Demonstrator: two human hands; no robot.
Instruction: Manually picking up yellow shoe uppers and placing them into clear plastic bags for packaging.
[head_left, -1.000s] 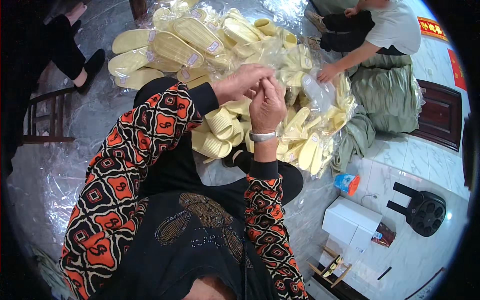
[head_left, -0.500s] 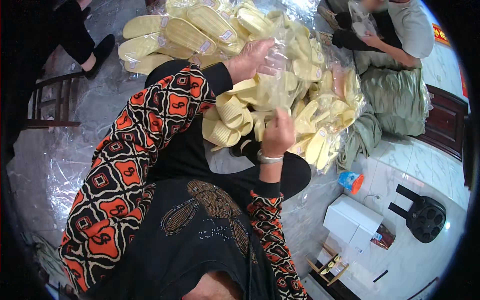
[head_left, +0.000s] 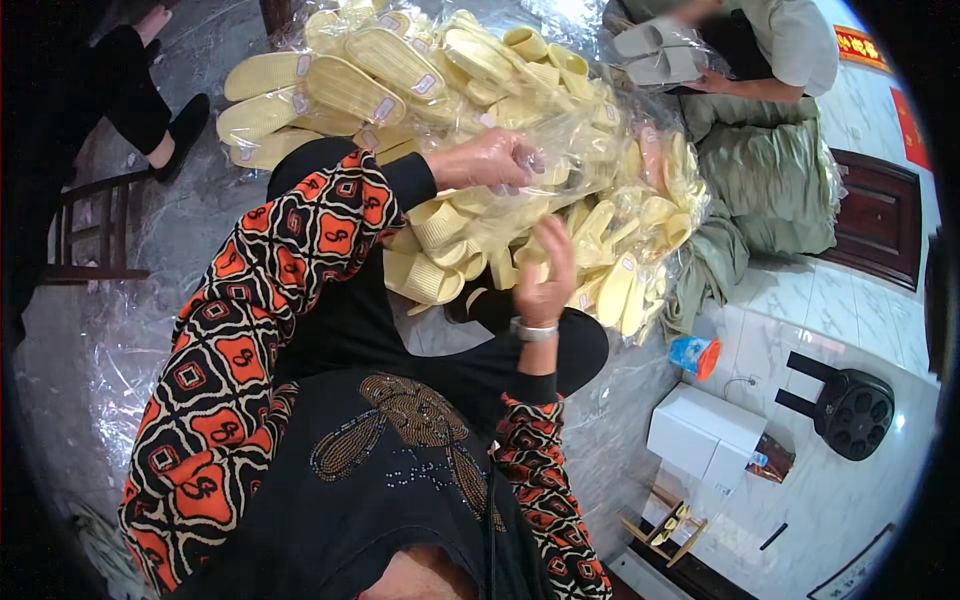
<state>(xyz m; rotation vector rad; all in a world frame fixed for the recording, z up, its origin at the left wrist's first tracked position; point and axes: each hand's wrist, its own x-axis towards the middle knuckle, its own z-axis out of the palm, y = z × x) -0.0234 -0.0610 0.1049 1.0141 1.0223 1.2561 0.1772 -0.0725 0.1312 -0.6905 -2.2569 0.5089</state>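
My left hand [head_left: 490, 160] is closed on the edge of a clear plastic bag [head_left: 580, 155], which spreads to the right over a heap of pale yellow slippers [head_left: 395, 65]. Below the bag, my right hand [head_left: 545, 275] is raised with its fingers stretched out, and nothing shows in it. Unwrapped yellow slippers [head_left: 430, 275] with ribbed straps lie beside my knee, left of the right hand. Many slippers in the heap are in clear bags and carry small white labels. Whether the bag in my left hand contains anything is unclear.
At the upper right a co-worker's hand [head_left: 712, 82] holds white slippers [head_left: 660, 50] in clear plastic. Green sacks [head_left: 765, 180], a blue and orange tub [head_left: 695, 356], a white box [head_left: 705, 435] and a black stool [head_left: 852, 412] stand to the right. A wooden chair [head_left: 105, 228] is at left.
My left hand has moved down with the bag, which now spreads rightward instead of hanging between both hands. My right hand has let go and opened. The co-worker's white slippers have come into clearer view.
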